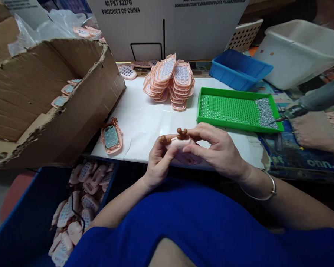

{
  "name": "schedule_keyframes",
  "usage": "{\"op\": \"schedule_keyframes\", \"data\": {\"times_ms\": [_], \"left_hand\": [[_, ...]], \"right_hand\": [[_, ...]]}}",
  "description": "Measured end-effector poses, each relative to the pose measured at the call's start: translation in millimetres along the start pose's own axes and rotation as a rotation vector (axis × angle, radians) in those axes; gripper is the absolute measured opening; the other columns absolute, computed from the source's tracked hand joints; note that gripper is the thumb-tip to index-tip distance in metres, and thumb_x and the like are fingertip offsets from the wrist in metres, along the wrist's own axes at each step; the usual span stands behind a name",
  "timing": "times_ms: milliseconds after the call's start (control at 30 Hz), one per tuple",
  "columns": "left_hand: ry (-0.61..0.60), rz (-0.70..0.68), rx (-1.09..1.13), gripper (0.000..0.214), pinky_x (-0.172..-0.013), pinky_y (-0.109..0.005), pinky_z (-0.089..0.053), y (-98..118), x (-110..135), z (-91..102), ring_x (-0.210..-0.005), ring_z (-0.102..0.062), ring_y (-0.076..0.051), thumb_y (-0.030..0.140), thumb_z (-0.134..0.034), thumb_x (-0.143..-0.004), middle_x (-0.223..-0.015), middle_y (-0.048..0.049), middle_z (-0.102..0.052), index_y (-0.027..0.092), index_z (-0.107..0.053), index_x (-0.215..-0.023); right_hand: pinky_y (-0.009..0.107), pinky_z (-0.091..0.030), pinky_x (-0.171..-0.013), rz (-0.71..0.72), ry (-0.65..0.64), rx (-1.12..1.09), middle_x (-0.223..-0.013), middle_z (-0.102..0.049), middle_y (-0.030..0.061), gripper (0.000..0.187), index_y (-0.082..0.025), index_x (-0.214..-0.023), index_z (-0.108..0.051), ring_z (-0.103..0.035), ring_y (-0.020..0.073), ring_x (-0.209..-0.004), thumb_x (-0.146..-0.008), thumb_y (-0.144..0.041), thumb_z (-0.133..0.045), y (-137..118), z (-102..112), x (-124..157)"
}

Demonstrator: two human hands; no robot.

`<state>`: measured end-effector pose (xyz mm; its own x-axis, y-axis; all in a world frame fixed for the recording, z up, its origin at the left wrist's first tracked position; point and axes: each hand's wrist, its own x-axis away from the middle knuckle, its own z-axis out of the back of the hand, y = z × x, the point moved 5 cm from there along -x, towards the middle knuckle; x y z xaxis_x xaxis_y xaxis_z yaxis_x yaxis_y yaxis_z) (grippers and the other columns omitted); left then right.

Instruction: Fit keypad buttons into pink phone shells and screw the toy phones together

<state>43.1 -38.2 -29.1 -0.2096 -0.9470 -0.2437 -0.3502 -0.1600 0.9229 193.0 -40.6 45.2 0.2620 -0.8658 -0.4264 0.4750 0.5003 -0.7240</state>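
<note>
Both my hands hold one pink toy-phone shell (pixel 183 148) with small brown antler knobs, just above the front edge of the white table (pixel 144 118). My left hand (pixel 158 161) grips its left end, fingers curled round it. My right hand (pixel 217 150) pinches the top and right side, a silver bangle on that wrist. Another pink shell with its circuit board showing (pixel 111 138) lies on the table to the left.
Stacks of pink keypad shells (pixel 171 81) stand at the table's back. A green tray of screws (pixel 236 109) and a blue bin (pixel 239 68) sit right, with an electric screwdriver (pixel 308 104) hanging there. A torn cardboard box (pixel 50 96) is left, a blue crate of shells (pixel 78 207) below.
</note>
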Motion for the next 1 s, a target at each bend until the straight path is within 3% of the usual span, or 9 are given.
{"op": "schedule_keyframes", "data": {"times_ms": [167, 400, 600, 800, 900, 1000], "left_hand": [[-0.016, -0.017, 0.03, 0.024, -0.097, -0.033, -0.05, -9, -1, 9.6, -0.106, -0.066, -0.017, 0.043, -0.064, -0.089, -0.115, -0.0012, -0.069, 0.036, -0.067, -0.113], [0.101, -0.027, -0.003, 0.026, -0.081, -0.026, -0.053, -1, -2, 8.8, -0.087, -0.069, -0.014, 0.04, -0.076, -0.08, -0.098, -0.0012, -0.072, 0.026, -0.071, -0.101], [0.145, -0.065, -0.007, 0.024, -0.078, -0.025, -0.054, 3, 1, 6.9, -0.087, -0.07, -0.014, 0.036, -0.079, -0.077, -0.094, -0.001, -0.072, 0.024, -0.072, -0.097], [0.188, -0.074, -0.063, 0.025, -0.081, -0.026, -0.053, 7, -5, 9.9, -0.085, -0.068, -0.014, 0.039, -0.079, -0.078, -0.093, -0.0017, -0.073, 0.024, -0.073, -0.097], [0.257, -0.089, 0.043, 0.025, -0.085, -0.025, -0.052, 4, -11, 17.6, -0.09, -0.068, -0.013, 0.042, -0.078, -0.078, -0.096, 0.0006, -0.073, 0.027, -0.073, -0.096], [0.25, -0.033, 0.197, 0.023, -0.089, -0.026, -0.052, -4, -15, 20.1, -0.098, -0.069, -0.014, 0.044, -0.077, -0.079, -0.105, 0.0024, -0.073, 0.031, -0.07, -0.096]], "right_hand": [[0.029, -0.051, -0.068, 0.029, 0.021, 0.03, -0.078, -0.068, 0.0028, 0.025, -0.02, -0.098, -0.074, -0.062, 0.0147, -0.071, -0.09, -0.042, -0.066, -5, 0, 1], [0.03, -0.053, -0.071, 0.138, 0.026, 0.189, -0.087, -0.072, 0.0072, 0.024, -0.017, -0.103, -0.071, -0.065, 0.0168, -0.078, -0.097, -0.034, -0.054, -4, -7, 3], [0.027, -0.051, -0.064, 0.174, 0.054, 0.145, -0.076, -0.069, 0.0034, 0.012, -0.018, -0.093, -0.07, -0.062, 0.014, -0.068, -0.093, -0.024, -0.059, -1, -5, 1], [0.027, -0.052, -0.067, 0.163, 0.022, 0.192, -0.082, -0.071, 0.0051, 0.023, -0.017, -0.101, -0.07, -0.064, 0.0152, -0.072, -0.095, -0.037, -0.06, 3, -6, 0], [0.029, -0.054, -0.067, 0.152, -0.015, 0.314, -0.087, -0.071, 0.0065, 0.03, -0.016, -0.111, -0.066, -0.065, 0.0162, -0.073, -0.097, -0.04, -0.055, 5, -9, 3], [0.027, -0.051, -0.061, 0.213, 0.011, 0.428, -0.078, -0.068, 0.0045, 0.023, -0.013, -0.105, -0.065, -0.063, 0.0151, -0.066, -0.099, -0.032, -0.053, 1, -10, 7]]}}
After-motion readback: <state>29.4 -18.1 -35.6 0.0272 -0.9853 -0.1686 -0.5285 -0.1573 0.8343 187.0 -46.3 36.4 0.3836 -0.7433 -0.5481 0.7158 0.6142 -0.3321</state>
